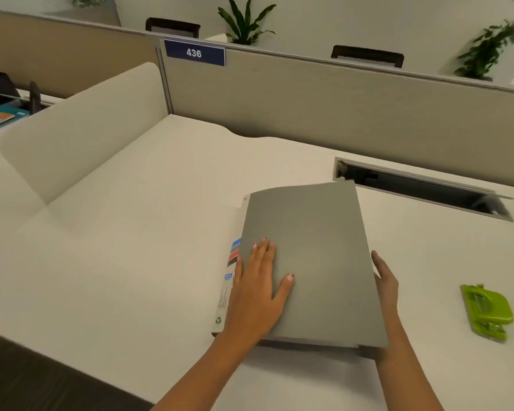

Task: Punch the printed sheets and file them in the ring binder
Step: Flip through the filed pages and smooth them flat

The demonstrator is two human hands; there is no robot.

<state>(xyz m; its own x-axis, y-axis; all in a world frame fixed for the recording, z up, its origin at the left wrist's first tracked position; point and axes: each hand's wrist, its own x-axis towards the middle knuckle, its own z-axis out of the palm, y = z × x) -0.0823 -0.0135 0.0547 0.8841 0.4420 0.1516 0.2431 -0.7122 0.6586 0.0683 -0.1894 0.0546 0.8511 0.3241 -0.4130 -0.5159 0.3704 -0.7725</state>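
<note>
The left hand (pixel 257 287) lies flat, fingers spread, on the grey ring binder (pixel 309 256) at centre frame. The right hand (pixel 385 280) grips its right edge — a green hole punch (pixel 487 311) sits lower right on the worktop (pixel 131 247).

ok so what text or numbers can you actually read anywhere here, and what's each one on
"436": white digits on the blue sign fixed to the desk divider.
Small blue tag on the binder spine: print too blurred to read.
Fine print near the recycling symbol on the spine: too small to read.
Nothing else legible.
</note>
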